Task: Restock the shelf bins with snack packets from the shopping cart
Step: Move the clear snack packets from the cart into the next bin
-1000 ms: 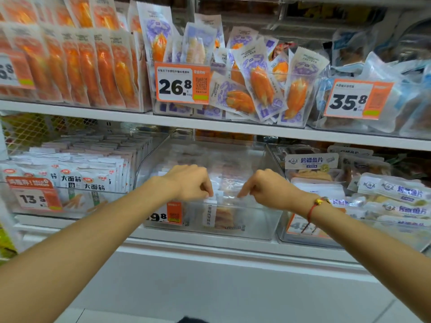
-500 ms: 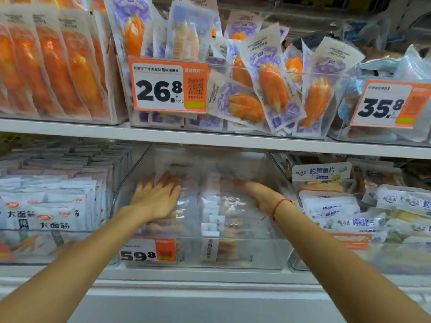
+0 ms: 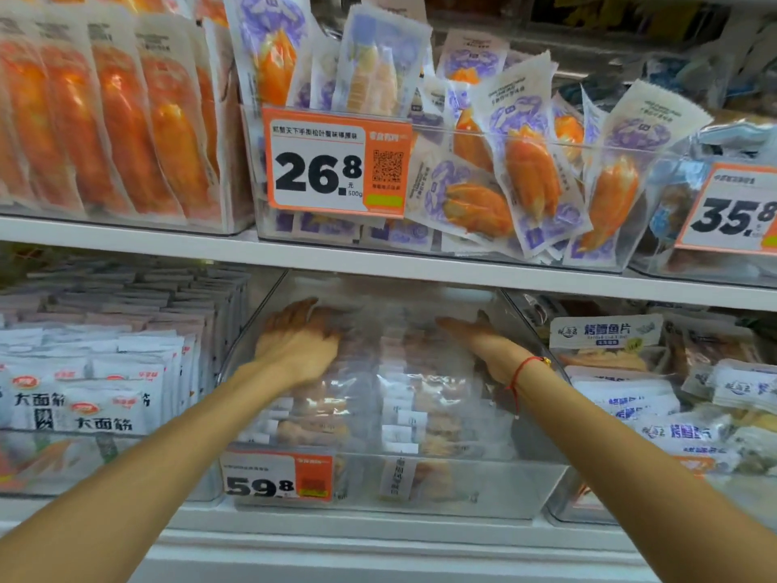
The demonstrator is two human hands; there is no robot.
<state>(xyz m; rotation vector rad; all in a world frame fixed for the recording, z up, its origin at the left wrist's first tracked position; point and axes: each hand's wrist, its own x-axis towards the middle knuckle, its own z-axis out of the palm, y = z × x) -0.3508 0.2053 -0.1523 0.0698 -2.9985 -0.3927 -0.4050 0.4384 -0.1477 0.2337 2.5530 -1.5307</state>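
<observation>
Both hands have advanced from the front lip of the clear bin (image 3: 391,486) to deep inside it, and the camera has closed in on the shelf since the earlier frame.

Head view: left hand (image 3: 296,345) lies palm down with fingers straight and slightly spread, resting on the left stack of snack packets (image 3: 319,410); right hand (image 3: 483,347) lies flat with fingers extended and pressed together, set against the right side of the packets (image 3: 429,397) (a red string bracelet (image 3: 523,368) circles that wrist); both forearms enter from the lower corners and converge on the bin.

Fingertips of both hands are dimmed by shadow under the upper shelf (image 3: 378,263); whether the right palm touches the bin wall cannot be told; motion blur softens the packet print.

Packets are transparent, with pale brown contents and white label strips, lined in two rows inside the bin on the lower shelf; an orange price tag (image 3: 277,477) reading 59.8 sits on the bin front.
</observation>
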